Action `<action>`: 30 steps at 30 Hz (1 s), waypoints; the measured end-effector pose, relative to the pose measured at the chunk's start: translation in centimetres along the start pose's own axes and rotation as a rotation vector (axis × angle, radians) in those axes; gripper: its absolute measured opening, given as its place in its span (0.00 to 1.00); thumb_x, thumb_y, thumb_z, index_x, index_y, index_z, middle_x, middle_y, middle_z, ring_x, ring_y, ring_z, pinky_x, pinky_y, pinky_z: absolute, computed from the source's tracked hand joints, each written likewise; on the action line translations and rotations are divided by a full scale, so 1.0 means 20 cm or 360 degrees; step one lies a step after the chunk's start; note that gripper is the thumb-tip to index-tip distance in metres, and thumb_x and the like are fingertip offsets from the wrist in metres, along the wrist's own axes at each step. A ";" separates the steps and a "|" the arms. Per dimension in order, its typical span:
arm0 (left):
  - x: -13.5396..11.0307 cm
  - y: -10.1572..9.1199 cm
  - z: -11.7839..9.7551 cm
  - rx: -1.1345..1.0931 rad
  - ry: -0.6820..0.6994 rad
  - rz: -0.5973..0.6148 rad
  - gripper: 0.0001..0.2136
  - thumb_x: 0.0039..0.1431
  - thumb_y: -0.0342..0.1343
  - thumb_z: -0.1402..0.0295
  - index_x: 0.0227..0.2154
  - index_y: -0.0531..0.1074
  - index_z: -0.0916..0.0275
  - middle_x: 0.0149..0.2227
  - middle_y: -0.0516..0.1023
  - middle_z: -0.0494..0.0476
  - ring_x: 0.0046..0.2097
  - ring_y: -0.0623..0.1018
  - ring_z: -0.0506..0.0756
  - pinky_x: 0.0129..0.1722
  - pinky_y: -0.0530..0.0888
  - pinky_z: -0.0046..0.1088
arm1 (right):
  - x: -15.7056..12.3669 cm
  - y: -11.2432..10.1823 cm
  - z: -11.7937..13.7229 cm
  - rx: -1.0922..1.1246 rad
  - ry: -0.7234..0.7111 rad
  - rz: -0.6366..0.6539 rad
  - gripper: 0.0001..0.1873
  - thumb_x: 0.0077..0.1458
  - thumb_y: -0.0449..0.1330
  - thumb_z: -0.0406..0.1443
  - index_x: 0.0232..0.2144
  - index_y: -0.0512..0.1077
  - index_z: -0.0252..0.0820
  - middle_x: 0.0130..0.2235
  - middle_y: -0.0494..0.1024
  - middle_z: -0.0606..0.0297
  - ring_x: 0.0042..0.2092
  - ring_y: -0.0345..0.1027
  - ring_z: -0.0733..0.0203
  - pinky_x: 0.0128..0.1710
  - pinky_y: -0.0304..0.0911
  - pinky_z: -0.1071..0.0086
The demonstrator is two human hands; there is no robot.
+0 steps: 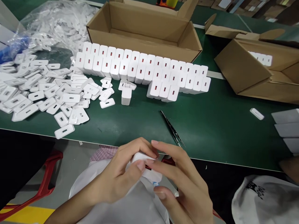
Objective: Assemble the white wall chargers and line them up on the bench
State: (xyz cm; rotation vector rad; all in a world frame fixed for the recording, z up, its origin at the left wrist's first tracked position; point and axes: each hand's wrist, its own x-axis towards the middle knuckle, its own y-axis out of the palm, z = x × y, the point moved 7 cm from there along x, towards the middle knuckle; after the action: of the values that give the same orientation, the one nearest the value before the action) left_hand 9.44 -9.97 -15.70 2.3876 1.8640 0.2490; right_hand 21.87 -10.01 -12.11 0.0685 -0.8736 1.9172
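Note:
In my left hand (121, 174) is a white USB charger (153, 175), held in front of my body near the table's front edge, its slotted face turned up. The thumb and fingers close round it and cover part of it. A fingertip of my right hand (187, 182) touches the charger's face by the dark slot; the other fingers are spread, with the thumb apart from it. Beyond my hands, black tweezers (172, 127) lie on the green table (130, 124). Another charger (126, 95) lies with its prongs pointing away, beside loose white slotted covers (107, 103).
Rows of upright white chargers (140, 71) stand before an open cardboard box (144, 45). A heap of covers (46, 84) and a plastic bag (58, 28) of white parts lie left. Rightward are another box (252, 71) holding chargers, a single cover (257, 114) and a person's sleeve (266, 199).

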 end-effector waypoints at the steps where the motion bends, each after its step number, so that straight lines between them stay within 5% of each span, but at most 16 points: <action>1: 0.00 0.00 -0.01 0.0004 0.0045 -0.0014 0.12 0.71 0.47 0.56 0.40 0.70 0.58 0.40 0.73 0.52 0.40 0.73 0.53 0.41 0.68 0.29 | 0.00 -0.01 -0.02 0.0087 0.0093 -0.0071 0.15 0.68 0.54 0.41 0.54 0.71 0.46 0.57 0.69 0.56 0.55 0.68 0.52 0.48 0.73 0.62; 5: -0.01 0.00 -0.02 0.0084 0.0181 -0.0038 0.12 0.72 0.46 0.58 0.44 0.71 0.57 0.44 0.74 0.54 0.43 0.73 0.54 0.43 0.70 0.30 | -0.03 0.01 -0.12 0.0509 0.0508 -0.0332 0.14 0.65 0.58 0.45 0.50 0.72 0.51 0.46 0.74 0.61 0.45 0.73 0.60 0.39 0.74 0.73; 11: 0.00 -0.02 -0.02 0.0291 0.0402 -0.0100 0.13 0.73 0.44 0.59 0.46 0.71 0.57 0.45 0.74 0.56 0.48 0.74 0.57 0.47 0.71 0.36 | -0.05 0.15 -0.19 0.1006 0.0922 -0.0182 0.12 0.64 0.60 0.46 0.49 0.70 0.55 0.43 0.77 0.67 0.42 0.74 0.65 0.37 0.70 0.79; 16: 0.00 0.00 -0.09 0.0583 0.0687 -0.0061 0.12 0.74 0.40 0.60 0.46 0.67 0.57 0.42 0.72 0.55 0.50 0.73 0.56 0.42 0.72 0.31 | -0.02 0.16 -0.16 0.1189 0.0769 -0.0199 0.13 0.65 0.59 0.46 0.50 0.71 0.56 0.43 0.77 0.68 0.40 0.73 0.65 0.39 0.70 0.77; 22: 0.00 -0.05 -0.07 0.0550 0.0584 -0.0068 0.15 0.71 0.44 0.53 0.52 0.63 0.54 0.49 0.68 0.56 0.60 0.63 0.60 0.53 0.68 0.35 | -0.02 0.12 -0.11 0.0822 0.0483 -0.0286 0.14 0.66 0.58 0.44 0.53 0.71 0.57 0.51 0.74 0.65 0.51 0.71 0.61 0.46 0.70 0.72; 26: -0.02 -0.09 -0.04 0.0374 0.0416 0.0001 0.16 0.64 0.57 0.55 0.51 0.66 0.54 0.51 0.68 0.55 0.53 0.68 0.57 0.46 0.71 0.30 | -0.02 0.13 -0.13 0.0836 0.0417 -0.0225 0.14 0.66 0.57 0.45 0.53 0.71 0.56 0.52 0.74 0.63 0.51 0.71 0.59 0.44 0.71 0.70; 30: -0.02 -0.10 -0.02 0.0218 0.0424 -0.0094 0.10 0.64 0.58 0.65 0.44 0.62 0.53 0.46 0.69 0.51 0.42 0.71 0.52 0.38 0.68 0.26 | -0.03 0.13 -0.17 0.0689 0.0434 -0.0190 0.12 0.66 0.57 0.43 0.51 0.70 0.53 0.52 0.73 0.62 0.50 0.72 0.59 0.45 0.73 0.69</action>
State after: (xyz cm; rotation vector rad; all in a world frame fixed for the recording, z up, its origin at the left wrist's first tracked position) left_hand 7.32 -9.82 -15.71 2.4880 2.1253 0.4698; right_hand 21.06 -9.09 -16.21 0.1119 -0.2597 1.9165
